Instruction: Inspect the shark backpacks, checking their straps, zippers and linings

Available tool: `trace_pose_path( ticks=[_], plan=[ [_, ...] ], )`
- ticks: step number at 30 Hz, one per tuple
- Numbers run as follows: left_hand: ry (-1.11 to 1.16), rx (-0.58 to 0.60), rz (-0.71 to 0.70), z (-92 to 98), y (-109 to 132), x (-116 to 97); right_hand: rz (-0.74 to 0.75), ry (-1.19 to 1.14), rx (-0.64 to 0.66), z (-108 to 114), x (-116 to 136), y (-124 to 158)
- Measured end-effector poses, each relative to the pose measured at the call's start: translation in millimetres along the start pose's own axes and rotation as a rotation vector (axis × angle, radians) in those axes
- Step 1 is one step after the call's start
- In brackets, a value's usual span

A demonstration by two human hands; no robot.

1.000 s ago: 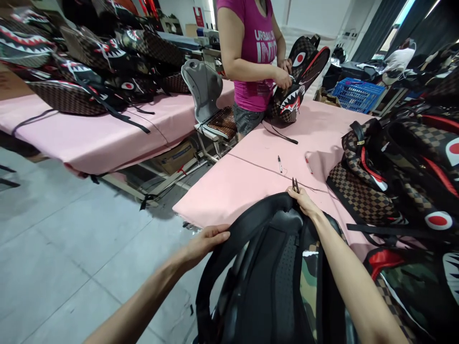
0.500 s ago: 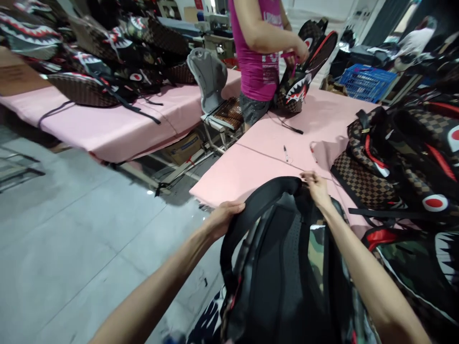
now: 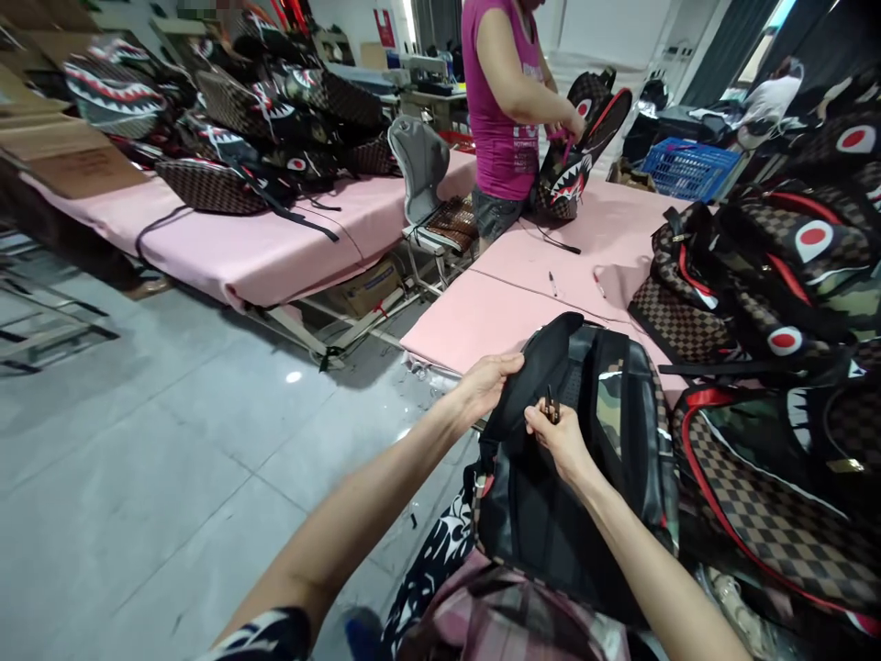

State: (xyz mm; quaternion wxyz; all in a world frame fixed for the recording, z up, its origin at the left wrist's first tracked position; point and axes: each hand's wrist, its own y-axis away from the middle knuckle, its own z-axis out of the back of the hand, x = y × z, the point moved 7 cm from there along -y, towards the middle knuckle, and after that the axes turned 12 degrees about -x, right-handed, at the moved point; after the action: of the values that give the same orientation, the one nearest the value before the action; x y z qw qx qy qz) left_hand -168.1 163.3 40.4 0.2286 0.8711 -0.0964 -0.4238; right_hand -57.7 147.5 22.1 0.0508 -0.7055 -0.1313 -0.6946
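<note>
A black backpack (image 3: 537, 523) with camouflage and checkered parts leans in front of me, its padded back facing up, between my lap and the pink table. Pinched at its outer edge, the backpack's padded shoulder strap (image 3: 533, 381) is in my left hand (image 3: 485, 386). My right hand (image 3: 563, 445) is closed around small dark thread snips (image 3: 552, 404), whose two narrow tips point up. It is close to the strap's inner edge, over the back panel; whether the tips touch the strap I cannot tell.
Checkered backpacks with shark-mouth prints (image 3: 763, 294) are piled on my right. Two pens (image 3: 552, 283) lie on the pink table (image 3: 468, 308). Across it, a person in a magenta top (image 3: 506, 119) handles another backpack (image 3: 568, 174). A grey chair (image 3: 419, 170) and a second loaded table (image 3: 275, 262) stand left.
My right hand has come from the strap's top end down and left to its inner edge, the snips now showing. The strap and my left hand have shifted right; the view has tilted up.
</note>
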Motion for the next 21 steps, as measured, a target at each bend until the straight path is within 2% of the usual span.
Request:
trace_pose_path(
  ticks=[5, 8, 12, 15, 17, 19, 21],
  plan=[
    [0.022, 0.128, -0.05, -7.2, 21.4, 4.5, -0.012, -0.059, -0.01, 8.5, -0.8, 18.8],
    [0.021, 0.182, -0.034, -9.7, 29.3, 13.5, -0.043, -0.108, -0.027, 10.9, -2.3, 24.9],
    [-0.018, 0.192, 0.129, -6.8, 34.7, 47.5, -0.065, -0.148, -0.048, 12.0, -6.4, 32.8],
    [-0.061, 0.209, 0.246, -7.8, 46.0, 78.8, -0.045, -0.064, -0.033, 18.9, -11.3, 45.8],
    [-0.066, 0.226, 0.28, -9.6, 56.3, 96.9, 0.044, 0.097, -0.002, 31.4, -9.1, 57.3],
    [-0.059, 0.218, 0.308, -8.6, 65.5, 114.5, 0.131, 0.261, -0.023, 56.5, -3.7, 67.7],
    [-0.076, 0.104, 0.282, 0.9, 69.3, 128.9, 0.183, 0.353, -0.184, 99.0, 3.1, 73.9]
  ],
)
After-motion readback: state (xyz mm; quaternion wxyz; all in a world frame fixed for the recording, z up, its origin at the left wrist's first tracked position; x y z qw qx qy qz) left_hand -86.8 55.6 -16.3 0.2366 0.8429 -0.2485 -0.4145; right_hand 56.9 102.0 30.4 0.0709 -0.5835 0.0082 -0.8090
